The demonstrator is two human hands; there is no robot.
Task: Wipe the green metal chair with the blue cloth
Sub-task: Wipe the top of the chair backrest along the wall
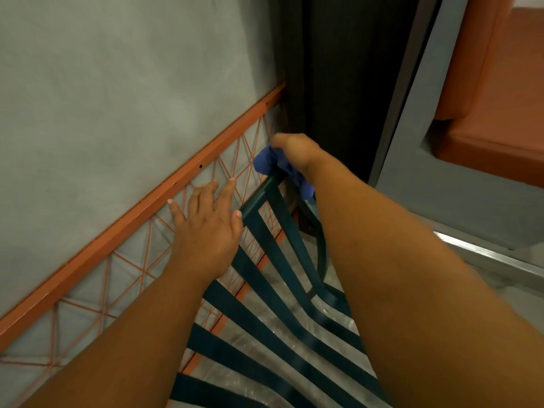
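The green metal chair (265,278) fills the lower middle, its dark green slats running from the bottom of the view up to the top rail of the backrest. My right hand (294,150) is shut on the bunched blue cloth (269,160), which is pressed on the far end of that top rail. Part of the cloth hangs down under my wrist. My left hand (206,222) hovers with fingers spread beside the near end of the top rail, thumb close to or touching the rail's corner.
A grey wall (117,83) with an orange rail (164,189) and an orange wire lattice stands just left of the chair. A dark curtain (338,83) and a grey door frame (426,142) lie ahead. An orange seat (494,113) shows at top right.
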